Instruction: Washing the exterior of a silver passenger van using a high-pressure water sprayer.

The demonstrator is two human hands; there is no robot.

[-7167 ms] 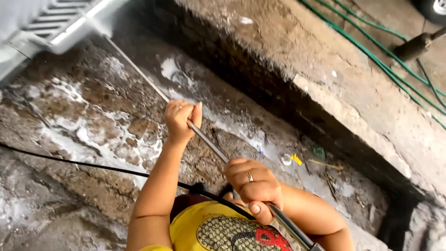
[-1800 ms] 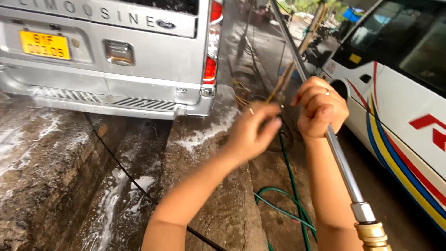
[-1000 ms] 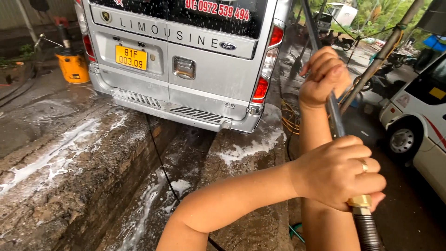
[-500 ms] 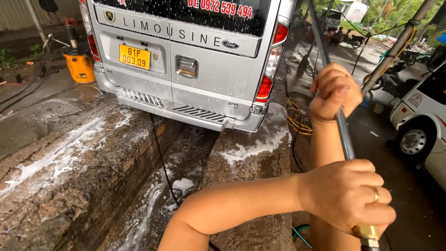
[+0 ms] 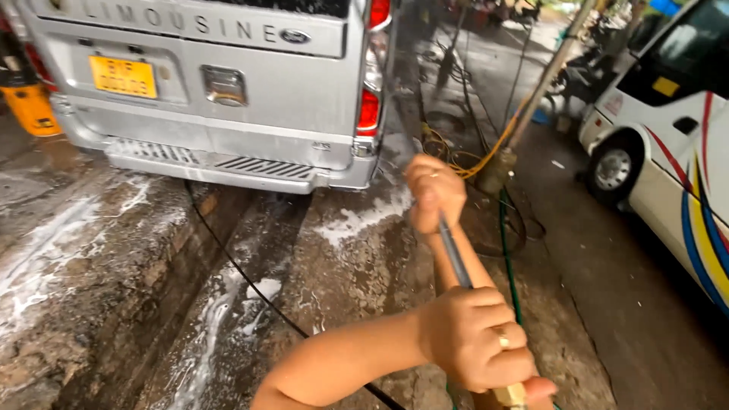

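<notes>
Both hands gripped the pressure-washer lance point(image 5: 454, 258): left hand point(image 5: 474, 345) closed near brass fitting, right hand point(image 5: 434, 190) closed farther up, by silver van point(image 5: 228, 83).

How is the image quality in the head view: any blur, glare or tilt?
Head view: even daylight, no harsh shadows; slight motion blur on the hands, left and right, gripping the lance; frame tilted; wet sheen on the van; top right background soft.
</notes>
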